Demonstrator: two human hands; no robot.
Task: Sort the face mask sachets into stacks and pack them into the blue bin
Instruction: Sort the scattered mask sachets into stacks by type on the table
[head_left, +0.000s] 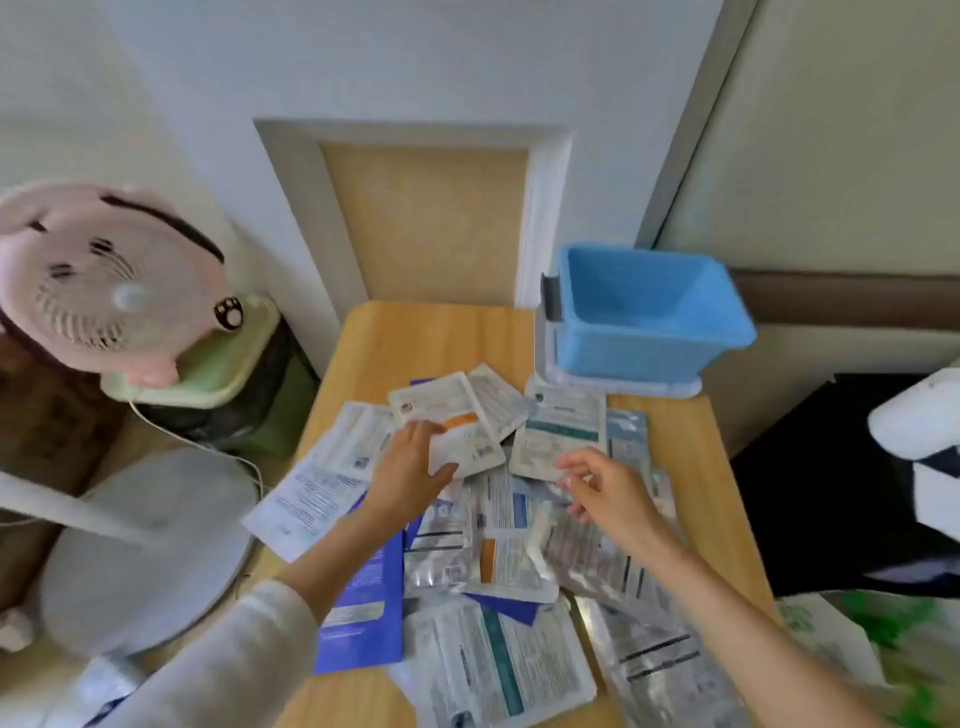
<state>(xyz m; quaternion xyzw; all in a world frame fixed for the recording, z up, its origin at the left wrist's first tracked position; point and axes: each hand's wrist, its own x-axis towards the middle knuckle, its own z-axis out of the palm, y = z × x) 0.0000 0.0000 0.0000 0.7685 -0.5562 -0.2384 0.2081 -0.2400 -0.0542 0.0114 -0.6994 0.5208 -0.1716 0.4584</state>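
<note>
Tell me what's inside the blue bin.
Only bare blue floor and walls show inside the blue bin; nothing visible lies in it. Its near wall hides the nearest floor strip.

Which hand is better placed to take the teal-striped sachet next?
Probably right. The right hand hovers at the near edge of the teal sachet, with nothing clearly held; the left hand is busy gripping the orange sachet.

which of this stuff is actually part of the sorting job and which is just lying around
Part of the job:
face mask sachets, loose on the table
blue bin
left hand, gripping an orange-striped sachet
right hand, over the pile

Just lying about:
pink fan
white cable
grey round object beside the table
</note>
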